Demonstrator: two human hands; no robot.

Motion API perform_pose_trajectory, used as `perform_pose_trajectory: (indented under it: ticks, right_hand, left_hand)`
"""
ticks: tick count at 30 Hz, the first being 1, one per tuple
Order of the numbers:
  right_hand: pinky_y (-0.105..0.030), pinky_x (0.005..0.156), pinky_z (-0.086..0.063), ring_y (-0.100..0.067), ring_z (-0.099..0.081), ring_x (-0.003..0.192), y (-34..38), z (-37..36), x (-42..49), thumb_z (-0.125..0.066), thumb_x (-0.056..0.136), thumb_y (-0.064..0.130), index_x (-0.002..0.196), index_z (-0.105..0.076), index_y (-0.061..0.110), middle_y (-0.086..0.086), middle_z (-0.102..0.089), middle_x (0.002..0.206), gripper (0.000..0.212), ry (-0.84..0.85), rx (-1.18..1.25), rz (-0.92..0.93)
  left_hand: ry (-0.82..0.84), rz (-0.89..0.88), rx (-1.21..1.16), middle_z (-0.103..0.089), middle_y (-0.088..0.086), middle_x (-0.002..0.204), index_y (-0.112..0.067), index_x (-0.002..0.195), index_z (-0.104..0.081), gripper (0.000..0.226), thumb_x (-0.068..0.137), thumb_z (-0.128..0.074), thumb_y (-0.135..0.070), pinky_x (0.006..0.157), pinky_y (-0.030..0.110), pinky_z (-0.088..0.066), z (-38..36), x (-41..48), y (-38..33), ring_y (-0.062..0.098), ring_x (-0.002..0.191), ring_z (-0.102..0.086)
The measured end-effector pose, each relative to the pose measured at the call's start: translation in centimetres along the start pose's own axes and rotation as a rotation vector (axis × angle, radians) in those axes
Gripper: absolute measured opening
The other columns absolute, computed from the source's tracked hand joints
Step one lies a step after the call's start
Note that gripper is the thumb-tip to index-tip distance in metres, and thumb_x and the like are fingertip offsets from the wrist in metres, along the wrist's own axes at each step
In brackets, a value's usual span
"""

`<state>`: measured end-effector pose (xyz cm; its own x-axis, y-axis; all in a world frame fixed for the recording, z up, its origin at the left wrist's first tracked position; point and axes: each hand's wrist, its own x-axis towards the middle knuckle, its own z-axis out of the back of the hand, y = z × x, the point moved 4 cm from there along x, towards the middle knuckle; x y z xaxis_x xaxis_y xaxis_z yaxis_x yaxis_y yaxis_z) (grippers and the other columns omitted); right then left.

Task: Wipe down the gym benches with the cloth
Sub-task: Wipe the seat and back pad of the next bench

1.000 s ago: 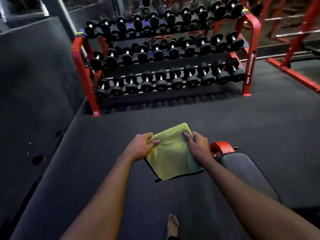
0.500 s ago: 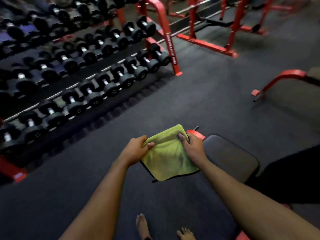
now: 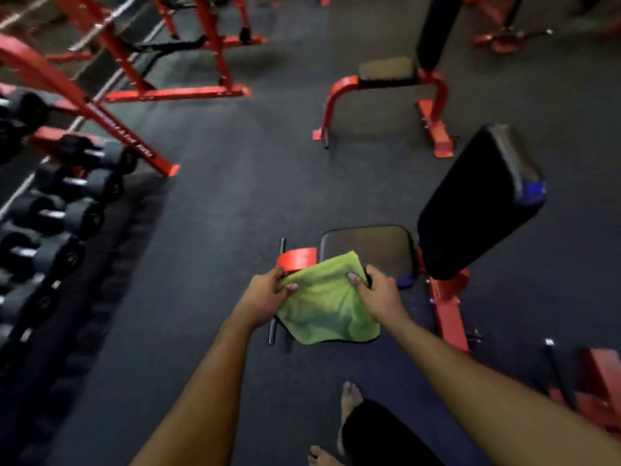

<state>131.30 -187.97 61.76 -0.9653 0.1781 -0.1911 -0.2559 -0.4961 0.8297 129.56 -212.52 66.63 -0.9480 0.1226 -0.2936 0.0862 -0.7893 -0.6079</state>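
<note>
A yellow-green cloth (image 3: pixel 327 304) hangs folded between both hands in the air. My left hand (image 3: pixel 265 297) pinches its left upper corner and my right hand (image 3: pixel 378 292) pinches its right upper edge. Just beyond the cloth stands an incline gym bench: a dark seat pad (image 3: pixel 376 247) on a red frame (image 3: pixel 443 304), with a raised black back pad (image 3: pixel 477 200) to its right. The cloth's top edge overlaps the front of the seat; I cannot tell whether it touches. A second red bench (image 3: pixel 386 74) stands farther back.
A red dumbbell rack (image 3: pixel 84 102) full of black dumbbells (image 3: pixel 53 216) runs along the left. Red rack frames (image 3: pixel 188 92) stand at the back left and more red equipment (image 3: pixel 601 381) at the lower right. My bare feet (image 3: pixel 349 401) stand on the dark rubber floor.
The view has swung to the right, from the dumbbell rack to the benches. Both hands keep hold of the cloth, which now sits in front of the bench seat.
</note>
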Motion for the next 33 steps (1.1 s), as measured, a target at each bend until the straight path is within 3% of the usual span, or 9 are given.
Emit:
perform_pose_trajectory:
  ticks: [2, 4, 11, 21, 24, 28, 30, 32, 33]
  right_hand:
    - [-0.035, 0.057, -0.027, -0.012, -0.047, 0.057, -1.6, -0.4, 0.5, -0.066, 0.093, 0.037, 0.072, -0.047, 0.009, -0.003, -0.054, 0.061, 0.04, -0.071, 0.025, -0.065]
    - [-0.036, 0.056, -0.026, -0.011, -0.046, 0.056, -2.9, -1.1, 1.2, -0.065, 0.093, 0.037, 0.07, -0.042, 0.013, -0.001, -0.051, 0.06, 0.041, -0.118, 0.028, -0.104]
    - [-0.039, 0.058, -0.036, -0.031, -0.057, 0.068, -6.8, -4.5, 4.9, -0.062, 0.094, 0.043, 0.075, -0.039, 0.018, -0.004, -0.054, 0.065, 0.038, -0.185, 0.003, -0.27]
    - [-0.04, 0.064, -0.045, -0.038, -0.064, 0.08, -6.7, -8.1, 10.6, -0.067, 0.091, 0.034, 0.1, -0.047, 0.016, -0.012, -0.065, 0.083, 0.028, -0.395, 0.008, -0.42]
    - [-0.04, 0.058, -0.04, -0.041, -0.063, 0.074, -7.5, -10.2, 13.6, -0.068, 0.09, 0.028, 0.097, -0.037, 0.018, -0.011, -0.061, 0.078, 0.033, -0.491, -0.063, -0.438]
    - [-0.035, 0.059, -0.034, -0.038, -0.062, 0.077, -10.6, -14.3, 18.8, -0.066, 0.091, 0.022, 0.099, -0.046, 0.015, -0.006, -0.059, 0.082, 0.023, -0.625, -0.153, -0.459]
    - [-0.036, 0.066, -0.038, -0.036, -0.062, 0.09, -12.5, -17.0, 21.6, -0.065, 0.09, 0.024, 0.106, -0.05, 0.014, -0.008, -0.062, 0.099, 0.024, -0.686, -0.222, -0.431]
    - [-0.046, 0.087, -0.039, -0.034, -0.053, 0.118, -14.3, -20.3, 24.3, -0.063, 0.088, 0.042, 0.126, -0.049, 0.016, -0.011, -0.054, 0.132, 0.048, -0.631, -0.399, -0.418]
    - [-0.051, 0.097, -0.033, -0.033, -0.041, 0.134, -14.7, -21.5, 25.2, -0.057, 0.086, 0.057, 0.14, -0.042, 0.019, -0.012, -0.04, 0.15, 0.067, -0.536, -0.498, -0.405]
  left_hand:
    - [0.076, -0.043, 0.023, -0.068, 0.012, 0.091, -0.011, 0.108, -0.061, 0.026, 0.092, -0.066, -0.031, 0.068, 0.034, -0.045, -0.9, 2.7, 0.3, 0.026, 0.084, -0.064]
    - [0.123, -0.074, 0.054, -0.066, 0.009, 0.09, -0.011, 0.109, -0.06, 0.026, 0.093, -0.065, -0.03, 0.064, 0.032, -0.041, -1.9, 4.9, 0.6, 0.024, 0.081, -0.062]
    - [0.229, -0.121, 0.136, -0.062, 0.005, 0.093, -0.009, 0.11, -0.058, 0.023, 0.095, -0.062, -0.026, 0.064, 0.027, -0.032, -4.8, 11.6, 2.4, 0.019, 0.082, -0.055]
    - [0.284, -0.199, 0.131, -0.057, -0.002, 0.091, -0.009, 0.112, -0.058, 0.021, 0.097, -0.058, -0.024, 0.062, 0.024, -0.031, -6.2, 20.3, 4.6, 0.016, 0.08, -0.053]
    - [0.29, -0.257, 0.112, -0.058, -0.001, 0.09, -0.009, 0.106, -0.058, 0.018, 0.097, -0.058, -0.024, 0.064, 0.029, -0.035, -8.0, 25.3, 6.5, 0.019, 0.081, -0.055]
    - [0.332, -0.361, 0.109, -0.059, 0.005, 0.094, -0.008, 0.1, -0.056, 0.016, 0.098, -0.055, -0.023, 0.068, 0.032, -0.035, -12.7, 33.2, 10.2, 0.022, 0.084, -0.055]
    - [0.364, -0.382, 0.119, -0.058, 0.008, 0.096, -0.008, 0.098, -0.055, 0.015, 0.099, -0.054, -0.024, 0.069, 0.033, -0.034, -15.7, 36.9, 12.5, 0.025, 0.087, -0.054]
    - [0.386, -0.428, 0.117, -0.058, 0.009, 0.097, -0.007, 0.099, -0.057, 0.015, 0.099, -0.053, -0.022, 0.07, 0.03, -0.032, -18.3, 39.9, 14.9, 0.027, 0.089, -0.054]
    - [0.384, -0.45, 0.101, -0.058, 0.011, 0.098, -0.005, 0.102, -0.058, 0.018, 0.1, -0.051, -0.021, 0.071, 0.03, -0.033, -19.0, 40.7, 15.5, 0.027, 0.091, -0.054]
